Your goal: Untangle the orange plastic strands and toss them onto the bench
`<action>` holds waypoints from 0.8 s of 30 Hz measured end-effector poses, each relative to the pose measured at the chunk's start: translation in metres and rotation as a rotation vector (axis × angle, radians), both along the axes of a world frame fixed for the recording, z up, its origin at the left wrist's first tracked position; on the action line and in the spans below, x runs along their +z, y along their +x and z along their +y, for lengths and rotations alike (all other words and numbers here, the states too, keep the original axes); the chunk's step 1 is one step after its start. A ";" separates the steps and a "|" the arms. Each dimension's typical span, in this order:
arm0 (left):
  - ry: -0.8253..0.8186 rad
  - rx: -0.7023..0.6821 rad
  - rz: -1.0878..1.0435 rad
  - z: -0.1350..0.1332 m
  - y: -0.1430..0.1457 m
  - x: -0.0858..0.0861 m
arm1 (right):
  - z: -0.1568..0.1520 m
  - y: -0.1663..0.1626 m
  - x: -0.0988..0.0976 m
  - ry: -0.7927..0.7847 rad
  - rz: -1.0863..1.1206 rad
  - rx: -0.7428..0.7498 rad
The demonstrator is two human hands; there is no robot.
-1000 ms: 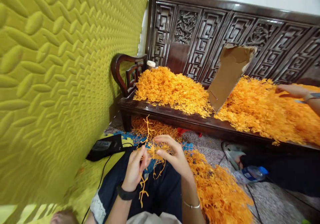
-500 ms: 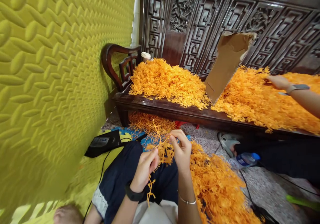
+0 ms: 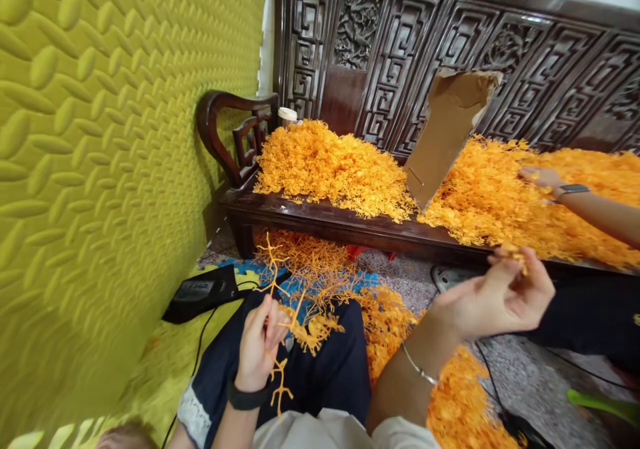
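Note:
My left hand (image 3: 257, 342), above my lap, is closed around an orange branched plastic stem (image 3: 273, 267). Its bare twigs stick up past the fingers, and more hang below the fist. A cluster of orange plastic pieces (image 3: 315, 334) spreads to the right of that hand. Out to the right, my right hand (image 3: 493, 297) pinches small orange plastic pieces (image 3: 514, 255) between its fingertips, just in front of the bench edge. Beyond it lies the right-hand heap of orange pieces (image 3: 485, 195) on the dark wooden bench (image 3: 320, 217).
A cardboard piece (image 3: 440, 135) stands between that heap and a left heap (image 3: 330, 169). Another person's hand (image 3: 543, 177) reaches into the right heap. Bare stems (image 3: 305, 255) lie below the bench, loose orange pieces (image 3: 385, 322) beside my leg. A black device (image 3: 203, 292) trails a cable.
My hands have come apart. The right hand has swung right and up to the bench edge with small orange pieces; the left has drifted slightly left, still gripping the stem.

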State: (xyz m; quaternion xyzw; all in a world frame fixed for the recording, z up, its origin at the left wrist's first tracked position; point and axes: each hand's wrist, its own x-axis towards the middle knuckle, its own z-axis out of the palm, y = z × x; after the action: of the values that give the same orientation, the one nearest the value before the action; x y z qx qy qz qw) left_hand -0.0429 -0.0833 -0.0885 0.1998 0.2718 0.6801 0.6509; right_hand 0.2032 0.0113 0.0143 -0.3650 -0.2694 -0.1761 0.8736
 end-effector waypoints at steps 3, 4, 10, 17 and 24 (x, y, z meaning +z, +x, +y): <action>0.001 0.013 -0.092 0.005 -0.004 0.006 | 0.051 -0.002 0.013 -0.157 -0.245 -0.019; 0.001 0.019 -0.117 0.006 -0.004 0.008 | 0.070 -0.004 0.012 -0.323 -0.400 0.109; 0.026 0.059 -0.155 0.006 -0.006 0.016 | 0.082 -0.042 -0.021 -0.720 -0.580 0.786; 0.156 -0.046 0.047 0.009 -0.007 0.013 | -0.011 -0.107 -0.040 -0.834 -0.989 1.629; 0.213 -0.033 0.289 0.006 -0.015 0.010 | -0.011 -0.114 -0.051 -0.921 -1.186 1.937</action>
State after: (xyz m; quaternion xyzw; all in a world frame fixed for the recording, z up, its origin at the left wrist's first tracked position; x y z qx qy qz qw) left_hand -0.0581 -0.0771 -0.0785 0.3676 0.2858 0.6586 0.5912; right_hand 0.0897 0.0002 -0.0369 -0.1519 -0.8228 0.5190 0.1749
